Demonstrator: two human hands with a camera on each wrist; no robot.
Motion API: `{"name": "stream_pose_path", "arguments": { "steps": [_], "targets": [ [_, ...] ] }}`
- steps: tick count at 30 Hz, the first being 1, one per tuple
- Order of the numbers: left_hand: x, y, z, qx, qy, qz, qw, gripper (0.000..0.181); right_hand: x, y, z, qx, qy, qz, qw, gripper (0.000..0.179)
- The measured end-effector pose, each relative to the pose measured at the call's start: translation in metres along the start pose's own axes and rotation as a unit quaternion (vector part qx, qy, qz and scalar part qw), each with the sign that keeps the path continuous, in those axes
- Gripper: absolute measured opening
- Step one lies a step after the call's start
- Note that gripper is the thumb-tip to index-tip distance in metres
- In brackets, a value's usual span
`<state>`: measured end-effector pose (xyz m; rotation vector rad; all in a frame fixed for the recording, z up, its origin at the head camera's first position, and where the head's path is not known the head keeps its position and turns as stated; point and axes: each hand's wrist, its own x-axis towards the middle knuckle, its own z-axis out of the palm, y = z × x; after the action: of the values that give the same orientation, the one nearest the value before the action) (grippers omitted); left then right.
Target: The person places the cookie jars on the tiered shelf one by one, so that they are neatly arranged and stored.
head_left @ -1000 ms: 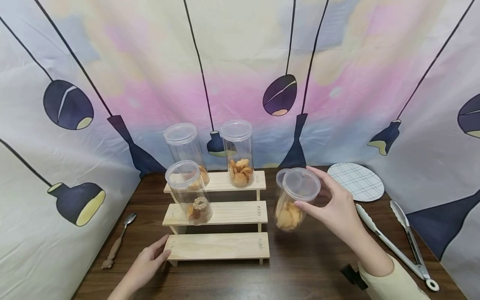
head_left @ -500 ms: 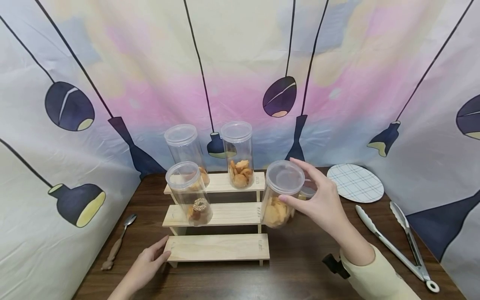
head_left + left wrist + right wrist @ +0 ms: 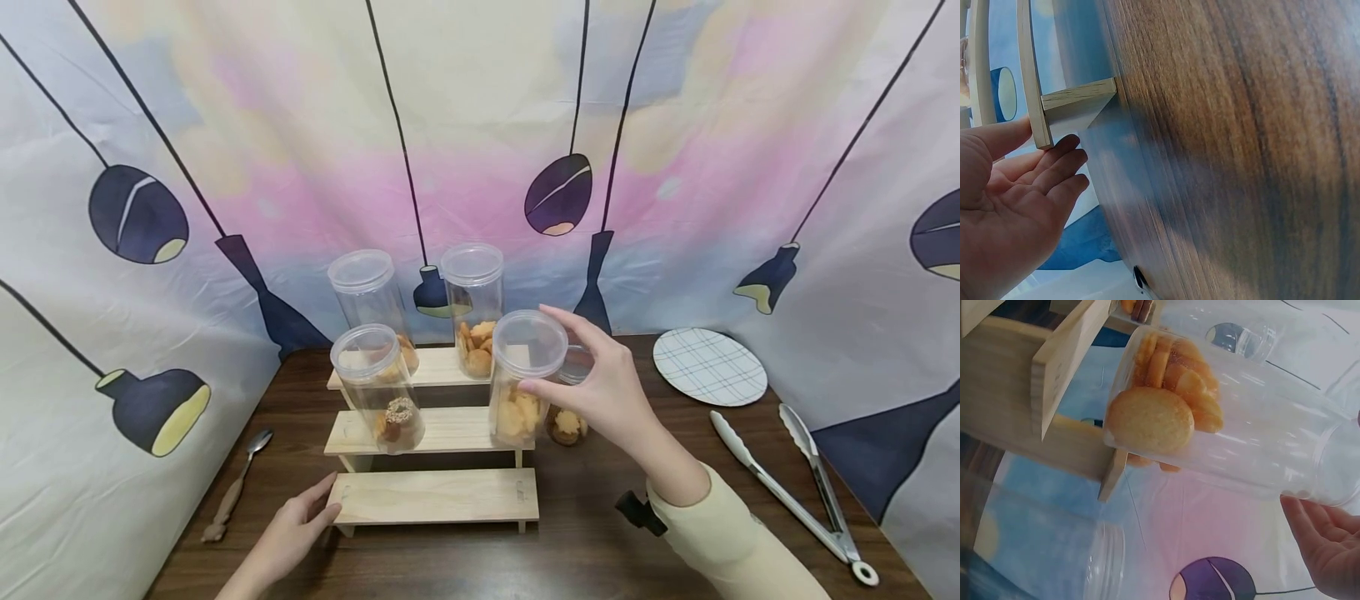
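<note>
Cloth (image 3: 300, 100) printed with dark lamps hangs behind and beside a dark wood worktop (image 3: 592, 542), where a pale stand (image 3: 438, 496) with three steps sits near the middle. On the right, the right hand (image 3: 603, 383) grips a clear jar (image 3: 1247, 419) near its lid, thumb on the near side and fingers round the far side. This jar is at the right end of the middle step, with cookies (image 3: 1150, 419) in its lower part; whether its base touches the wood I cannot tell.

At the left end of the near, lowest step, the left hand (image 3: 292, 527) holds the board's edge, thumb above and fingers below.

Two jars stand on the far, top step, one left (image 3: 367, 292) and one right (image 3: 474, 292); another (image 3: 382, 387) stands at the left of the middle step. One more cookie jar (image 3: 567, 425) is on the right of the stand, partly hidden by the right hand. Left of the stand lies a spoon (image 3: 235, 493); far right, a checked mat (image 3: 708, 367), with tongs (image 3: 787, 501) nearer.
</note>
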<state>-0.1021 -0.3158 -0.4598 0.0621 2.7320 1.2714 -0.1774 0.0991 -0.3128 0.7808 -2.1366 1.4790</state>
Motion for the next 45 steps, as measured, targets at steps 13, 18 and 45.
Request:
{"name": "stream_pose_path", "arguments": {
  "steps": [13, 18, 45],
  "targets": [
    [0.001, 0.001, 0.000, 0.013, -0.001, 0.001, 0.9999, 0.056, 0.009, 0.005, 0.030, 0.057, -0.034, 0.035, 0.9972, 0.082],
    [0.001, 0.001, 0.001, 0.008, 0.002, -0.005, 0.9999, 0.055, 0.010, -0.005, 0.037, 0.069, -0.039, 0.044, 0.9959, 0.079],
    [0.000, -0.001, 0.000, 0.011, 0.004, 0.011, 0.9999, 0.056, 0.016, 0.014, 0.056, 0.000, -0.036, 0.070, 0.9969, 0.082]
  ]
}}
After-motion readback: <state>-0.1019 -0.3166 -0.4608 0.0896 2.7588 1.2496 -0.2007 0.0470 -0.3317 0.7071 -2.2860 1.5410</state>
